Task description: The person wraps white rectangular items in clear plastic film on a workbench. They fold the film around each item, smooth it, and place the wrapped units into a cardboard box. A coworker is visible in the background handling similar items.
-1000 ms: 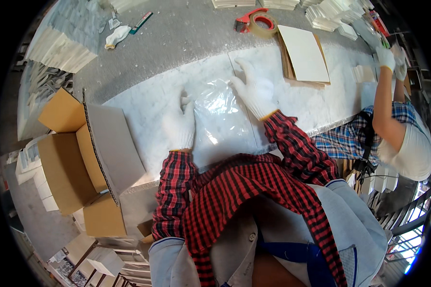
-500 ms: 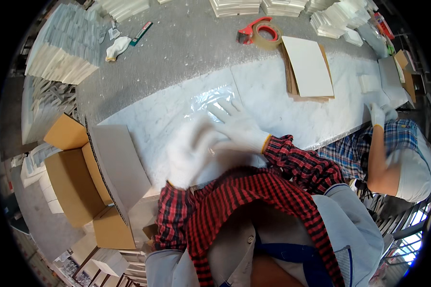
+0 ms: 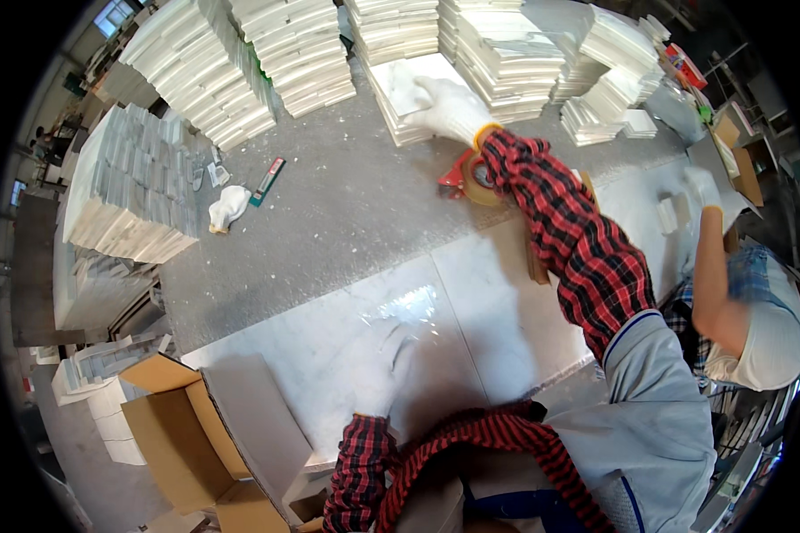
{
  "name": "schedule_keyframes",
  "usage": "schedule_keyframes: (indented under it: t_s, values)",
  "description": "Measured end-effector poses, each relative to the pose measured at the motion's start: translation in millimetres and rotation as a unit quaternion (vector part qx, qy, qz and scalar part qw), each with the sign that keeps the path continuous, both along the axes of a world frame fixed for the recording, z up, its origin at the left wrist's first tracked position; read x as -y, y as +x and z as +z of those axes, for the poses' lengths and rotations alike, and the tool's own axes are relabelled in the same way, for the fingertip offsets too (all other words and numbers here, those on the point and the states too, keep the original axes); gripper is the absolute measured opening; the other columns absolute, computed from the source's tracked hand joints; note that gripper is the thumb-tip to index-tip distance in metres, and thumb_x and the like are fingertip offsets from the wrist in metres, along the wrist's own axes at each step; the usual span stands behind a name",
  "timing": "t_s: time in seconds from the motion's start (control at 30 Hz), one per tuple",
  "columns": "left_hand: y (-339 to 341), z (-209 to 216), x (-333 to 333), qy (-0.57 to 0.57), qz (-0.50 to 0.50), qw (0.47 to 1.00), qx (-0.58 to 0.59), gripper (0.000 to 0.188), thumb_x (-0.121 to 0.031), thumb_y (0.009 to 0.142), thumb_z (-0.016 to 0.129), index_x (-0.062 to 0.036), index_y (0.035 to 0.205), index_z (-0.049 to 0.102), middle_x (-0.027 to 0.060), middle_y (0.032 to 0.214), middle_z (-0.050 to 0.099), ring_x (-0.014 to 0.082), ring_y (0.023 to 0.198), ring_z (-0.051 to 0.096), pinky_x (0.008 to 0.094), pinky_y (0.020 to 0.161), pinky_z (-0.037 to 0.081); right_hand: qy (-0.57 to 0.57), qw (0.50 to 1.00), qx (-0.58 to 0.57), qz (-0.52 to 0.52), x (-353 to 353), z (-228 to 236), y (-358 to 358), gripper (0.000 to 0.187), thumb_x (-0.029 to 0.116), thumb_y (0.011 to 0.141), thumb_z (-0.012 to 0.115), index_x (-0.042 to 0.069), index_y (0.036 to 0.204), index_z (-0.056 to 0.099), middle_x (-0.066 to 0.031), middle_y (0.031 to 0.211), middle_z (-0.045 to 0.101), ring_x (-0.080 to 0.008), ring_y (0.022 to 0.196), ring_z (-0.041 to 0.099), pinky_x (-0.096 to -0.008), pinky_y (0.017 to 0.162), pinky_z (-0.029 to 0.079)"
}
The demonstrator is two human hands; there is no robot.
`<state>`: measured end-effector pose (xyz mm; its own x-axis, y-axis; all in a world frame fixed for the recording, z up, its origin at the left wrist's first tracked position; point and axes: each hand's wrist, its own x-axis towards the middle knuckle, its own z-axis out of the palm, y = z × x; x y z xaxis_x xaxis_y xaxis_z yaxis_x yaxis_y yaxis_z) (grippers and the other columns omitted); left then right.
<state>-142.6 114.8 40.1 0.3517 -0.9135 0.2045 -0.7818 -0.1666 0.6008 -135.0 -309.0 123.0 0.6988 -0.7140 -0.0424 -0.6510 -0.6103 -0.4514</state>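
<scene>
My right hand, in a white knit glove, reaches far forward to a stack of white tiles. Its fingers are apart and rest over the top tile's surface. Close to my body, my left hand, gloved too, lies low over the pale marble-look slab. The left fingers look loosely extended, with some blur, beside a shiny clear plastic film on that slab. I see nothing held in either hand.
An open cardboard box stands at my left. A red tape dispenser sits under my right forearm, by cardboard sheets. A green-and-white cutter box and a crumpled glove lie ahead. A co-worker works at right.
My right hand has left the plastic film and stretched forward to the tile stack. My left hand, blurred before, now rests near the film. The view has tilted up, showing more stacks.
</scene>
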Motion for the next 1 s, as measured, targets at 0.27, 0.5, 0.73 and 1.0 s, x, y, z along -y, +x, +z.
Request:
schedule_keyframes:
  t_s: [0.27,0.5,0.73,1.0]
  values:
    - [9,0,9,0.024,-0.028,0.995,-0.090,0.023,-0.007,0.085,0.077,-0.0023,0.107,0.072,0.0161,0.113,0.069,0.0394,0.106,0.066,0.0462,0.093,0.054,-0.158,0.986,-0.063,0.000,47,-31,101,0.086,0.063,0.081,0.077,0.017,0.152,0.057,-0.0203,0.143,0.063,-0.0394,0.136,0.057,-0.0497,0.111,0.048]
    - [14,-1,17,0.026,-0.024,0.996,-0.077,0.023,-0.010,0.084,0.075,-0.0043,0.106,0.071,0.0128,0.113,0.070,0.0354,0.104,0.067,0.0472,0.089,0.055,-0.163,0.970,-0.179,0.016,78,-37,137,0.064,0.047,0.084,0.074,0.016,0.140,0.066,-0.0162,0.138,0.067,-0.0385,0.127,0.063,-0.0511,0.104,0.054]
    - [13,-15,6,0.033,-0.027,0.996,-0.080,0.025,-0.012,0.086,0.075,-0.0043,0.109,0.070,0.0143,0.116,0.069,0.0362,0.108,0.066,0.0470,0.093,0.055,-0.192,0.954,-0.055,0.222,26,-35,119,0.064,0.037,0.077,0.078,0.012,0.136,0.066,-0.0192,0.130,0.066,-0.0411,0.122,0.062,-0.0502,0.105,0.051]
    - [15,-16,-9,0.021,-0.034,0.997,-0.060,0.023,-0.020,0.094,0.071,-0.0107,0.114,0.070,0.0082,0.127,0.068,0.0311,0.123,0.063,0.0464,0.105,0.050,-0.143,0.985,-0.095,0.035,-7,-23,73,0.090,0.036,0.076,0.085,0.025,0.157,0.046,-0.0246,0.125,0.066,-0.0437,0.118,0.065,-0.0526,0.099,0.055]
